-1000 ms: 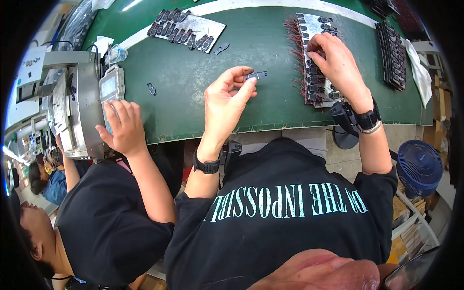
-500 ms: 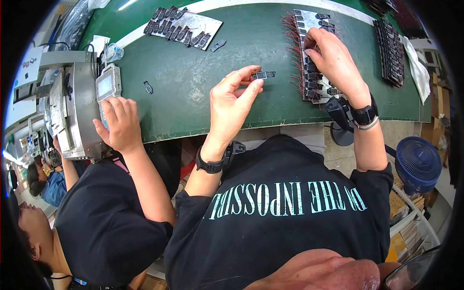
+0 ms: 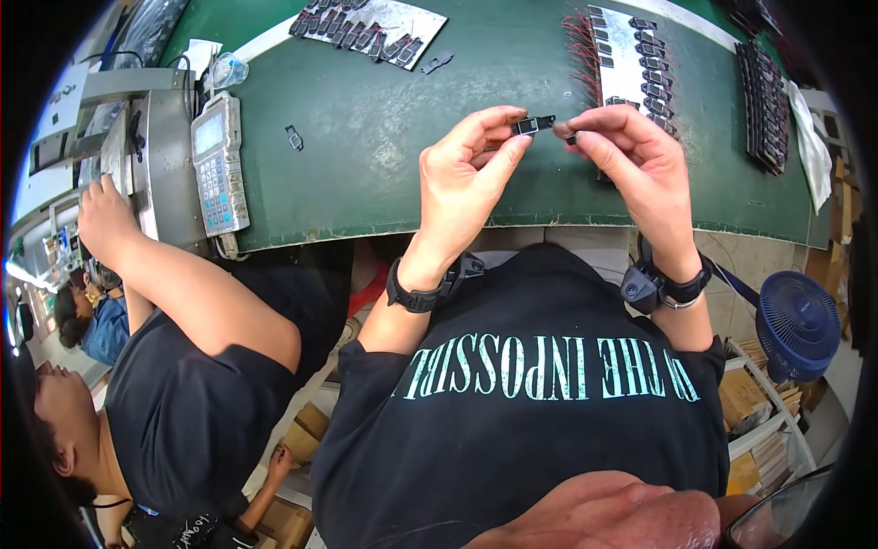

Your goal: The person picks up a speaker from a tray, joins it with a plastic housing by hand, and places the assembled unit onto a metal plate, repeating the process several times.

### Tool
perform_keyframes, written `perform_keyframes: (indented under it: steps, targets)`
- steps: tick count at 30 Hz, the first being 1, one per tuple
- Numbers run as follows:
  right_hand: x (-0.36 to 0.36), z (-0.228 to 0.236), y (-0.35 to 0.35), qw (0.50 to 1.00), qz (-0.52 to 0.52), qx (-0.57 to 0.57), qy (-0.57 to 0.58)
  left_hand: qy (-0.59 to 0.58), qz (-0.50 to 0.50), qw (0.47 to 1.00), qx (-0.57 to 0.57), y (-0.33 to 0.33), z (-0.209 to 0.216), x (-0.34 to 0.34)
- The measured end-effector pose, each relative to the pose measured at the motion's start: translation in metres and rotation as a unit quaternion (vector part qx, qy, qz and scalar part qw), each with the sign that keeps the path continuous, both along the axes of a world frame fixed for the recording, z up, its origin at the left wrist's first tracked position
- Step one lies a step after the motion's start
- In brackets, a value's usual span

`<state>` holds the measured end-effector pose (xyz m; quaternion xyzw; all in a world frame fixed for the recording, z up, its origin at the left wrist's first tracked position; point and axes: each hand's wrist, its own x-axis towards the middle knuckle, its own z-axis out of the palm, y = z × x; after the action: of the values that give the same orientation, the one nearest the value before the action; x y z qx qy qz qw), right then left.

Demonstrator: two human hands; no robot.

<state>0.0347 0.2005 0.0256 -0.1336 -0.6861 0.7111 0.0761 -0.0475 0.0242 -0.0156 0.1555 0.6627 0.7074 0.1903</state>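
Observation:
My left hand pinches a small black plastic housing with a pale-rimmed rectangular window, between thumb and fingertips. Close to its right end, my right hand is closed on a small dark piece, its kind too small to make out. Both hands are raised over the near part of the green table. Beyond my right hand lies a white board with rows of small black parts and thin red wires, its near end partly hidden by that hand.
A second board of black parts lies at the far left. Two loose black parts rest on the table. Black stacked trays and a white cloth sit right. Left are a keypad unit and a co-worker's hand.
My right hand has come from the wired board toward my left hand, with a small dark piece in its fingers. The co-worker's hand has left the keypad unit, moving left.

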Motion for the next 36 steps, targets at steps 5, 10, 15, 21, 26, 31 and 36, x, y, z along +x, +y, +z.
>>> perform_keyframes:
  steps: [5,10,15,21,26,31,36]
  targets:
    - [-0.004,-0.008,-0.003,0.994,-0.001,0.107,0.022,-0.001,-0.007,1.000,-0.004,0.001,-0.002,0.004]
    - [-0.005,-0.015,-0.010,0.999,-0.006,0.042,-0.018,-0.001,-0.017,1.000,-0.001,0.002,-0.005,0.008]
    - [-0.006,-0.015,-0.015,0.996,-0.008,0.089,-0.015,-0.024,-0.027,0.999,-0.001,-0.001,-0.003,0.008]
    - [-0.009,-0.023,0.001,0.998,0.040,0.055,-0.005,-0.023,-0.037,0.999,0.011,-0.003,0.000,0.009]
    - [-0.011,-0.018,0.014,0.987,0.122,-0.055,-0.083,-0.012,-0.068,0.998,-0.014,-0.005,-0.001,0.008]
    - [-0.013,-0.017,0.016,0.986,0.143,-0.045,-0.074,-0.017,-0.079,0.997,-0.020,-0.004,0.007,0.005]
    - [-0.012,-0.016,0.016,0.987,0.149,-0.002,-0.061,-0.025,-0.081,0.996,-0.012,-0.004,0.003,0.006]
